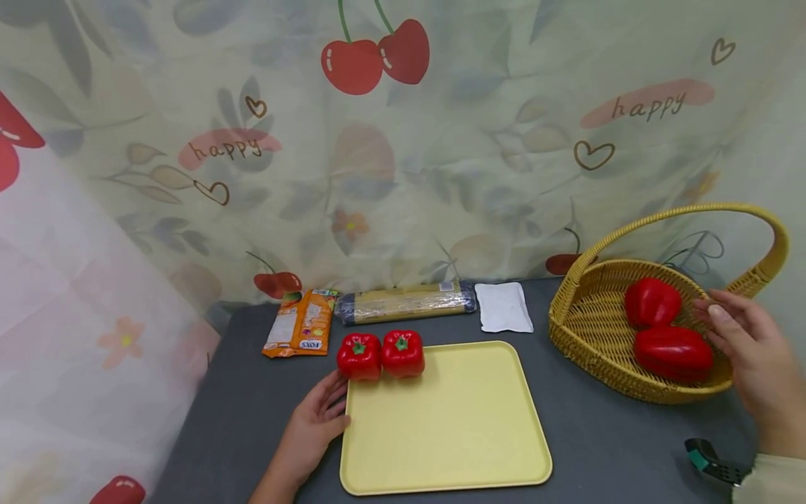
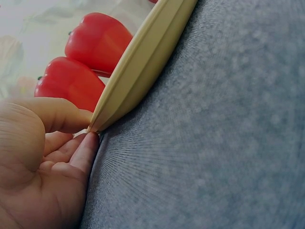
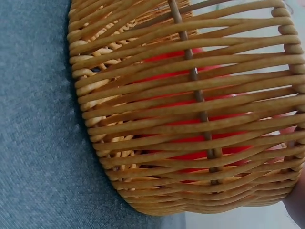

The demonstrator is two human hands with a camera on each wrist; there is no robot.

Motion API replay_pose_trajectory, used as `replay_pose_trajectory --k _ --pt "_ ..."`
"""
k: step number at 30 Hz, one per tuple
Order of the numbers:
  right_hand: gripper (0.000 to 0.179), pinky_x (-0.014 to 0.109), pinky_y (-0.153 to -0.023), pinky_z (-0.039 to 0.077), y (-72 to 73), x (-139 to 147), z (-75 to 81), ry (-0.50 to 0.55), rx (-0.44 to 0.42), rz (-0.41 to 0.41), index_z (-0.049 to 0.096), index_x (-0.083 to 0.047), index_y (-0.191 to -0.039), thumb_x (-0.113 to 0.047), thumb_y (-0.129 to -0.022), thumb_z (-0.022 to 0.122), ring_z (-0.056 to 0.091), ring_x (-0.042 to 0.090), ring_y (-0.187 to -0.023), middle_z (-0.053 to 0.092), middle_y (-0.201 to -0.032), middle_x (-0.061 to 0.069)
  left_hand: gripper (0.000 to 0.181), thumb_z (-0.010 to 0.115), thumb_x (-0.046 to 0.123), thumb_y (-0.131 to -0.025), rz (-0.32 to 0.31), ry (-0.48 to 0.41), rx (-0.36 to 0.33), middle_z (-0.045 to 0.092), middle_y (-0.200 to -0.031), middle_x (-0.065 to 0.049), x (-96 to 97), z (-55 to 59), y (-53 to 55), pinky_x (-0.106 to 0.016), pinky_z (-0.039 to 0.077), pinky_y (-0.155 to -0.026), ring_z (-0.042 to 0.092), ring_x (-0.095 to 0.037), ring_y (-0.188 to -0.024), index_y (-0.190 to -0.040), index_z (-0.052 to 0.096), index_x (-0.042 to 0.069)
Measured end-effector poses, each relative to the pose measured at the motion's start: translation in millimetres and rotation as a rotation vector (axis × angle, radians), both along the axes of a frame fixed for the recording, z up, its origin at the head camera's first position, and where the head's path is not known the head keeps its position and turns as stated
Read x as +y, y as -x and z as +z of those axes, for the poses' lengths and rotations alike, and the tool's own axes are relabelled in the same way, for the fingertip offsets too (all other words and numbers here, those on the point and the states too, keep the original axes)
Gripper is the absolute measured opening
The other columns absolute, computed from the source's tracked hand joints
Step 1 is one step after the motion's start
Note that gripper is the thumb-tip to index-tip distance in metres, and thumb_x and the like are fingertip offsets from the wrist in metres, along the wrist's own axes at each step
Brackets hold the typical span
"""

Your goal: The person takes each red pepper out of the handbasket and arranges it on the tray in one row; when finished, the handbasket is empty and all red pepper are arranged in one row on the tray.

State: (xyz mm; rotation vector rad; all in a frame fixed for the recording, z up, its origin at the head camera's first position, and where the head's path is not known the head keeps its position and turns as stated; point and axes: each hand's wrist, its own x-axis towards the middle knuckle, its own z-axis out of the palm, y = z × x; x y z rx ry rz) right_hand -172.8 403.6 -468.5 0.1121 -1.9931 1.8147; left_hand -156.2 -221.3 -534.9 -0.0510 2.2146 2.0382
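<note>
Two peppers (image 1: pixel 403 353) on tray (image 1: pixel 447 427), another pair (image 1: pixel 674 352) in basket (image 1: pixel 567 343).
Left hand (image 1: pixel 311 420) pinches tray's left edge, near its peppers; a lift could slide them. Right hand (image 1: pixel 755 343), fingers loose, grasping nothing visible, hangs over basket's right rim; snagging it could tip the basket.

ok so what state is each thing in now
yellow tray: right side up, mostly bare
tray peppers: upright, side by side
wicker basket: upright, handle raised
basket peppers: lying inside
orange packet: lying flat, seal unclear
long packet: lying flat, in clear wrap
white packet: lying flat
left hand: pinching the tray's edge
right hand: at the basket's rim, grip unclear
</note>
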Motion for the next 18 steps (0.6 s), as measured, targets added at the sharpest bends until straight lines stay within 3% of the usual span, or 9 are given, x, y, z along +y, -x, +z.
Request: replay_pose_trajectory --k 3,6,9,13,18 --pt "0.046 0.004 -0.091 0.041 0.1 -1.0 1.2 -0.236 -0.14 -0.064 0.049 -0.018 -0.159 -0.014 -0.114 0.056 0.049 -0.003 -0.12 0.059 -0.137 -0.012 0.082 0.068 -0.019 -0.092 0.001 0.001 -0.006 0.044 -0.165 -0.024 0.6 1.6 0.5 -0.035 0.051 -0.11 0.044 -0.039 -0.151 -0.166 0.036 -0.005" --pt "0.066 0.003 -0.086 0.04 2.1 -2.8 2.9 -0.421 -0.253 -0.064 0.035 -0.008 -0.169 -0.024 -0.112 0.063 0.046 0.006 -0.122 0.051 -0.151 0.009 0.082 0.069 -0.019 -0.092 0.002 0.003 -0.008 0.044 -0.165 -0.024 1.0 2.7 0.8 -0.036 0.051 -0.111 0.044 -0.039 -0.151 -0.166 0.036 -0.004" --pt "0.079 0.004 -0.079 0.041 4.9 -3.5 4.6 -0.513 -0.32 -0.011 0.027 0.0 -0.17 -0.028 -0.109 0.069 0.045 0.028 -0.128 0.038 -0.159 0.03 0.082 0.069 -0.019 -0.092 0.002 0.002 -0.01 0.044 -0.165 -0.024 0.9 3.2 0.6 -0.037 0.05 -0.111 0.044 -0.039 -0.151 -0.166 0.036 -0.004" --pt "0.088 0.007 -0.072 0.041 9.1 -1.3 6.1 -0.58 -0.374 0.068 0.023 0.007 -0.168 -0.028 -0.106 0.075 0.036 0.056 -0.134 0.032 -0.16 0.038 0.081 0.069 -0.018 -0.092 -0.001 0.001 -0.009 0.044 -0.165 -0.024 0.2 2.8 0.3 -0.036 0.05 -0.111 0.043 -0.039 -0.151 -0.165 0.036 -0.005" --pt "0.089 0.009 -0.072 0.042 13.5 1.3 7.9 -0.67 -0.409 0.168 0.027 0.012 -0.164 -0.022 -0.102 0.081 0.033 0.066 -0.135 0.029 -0.159 0.044 0.081 0.068 -0.019 -0.092 -0.004 -0.001 -0.003 0.044 -0.165 -0.024 0.1 2.1 0.3 -0.036 0.051 -0.111 0.043 -0.039 -0.151 -0.165 0.036 -0.005"
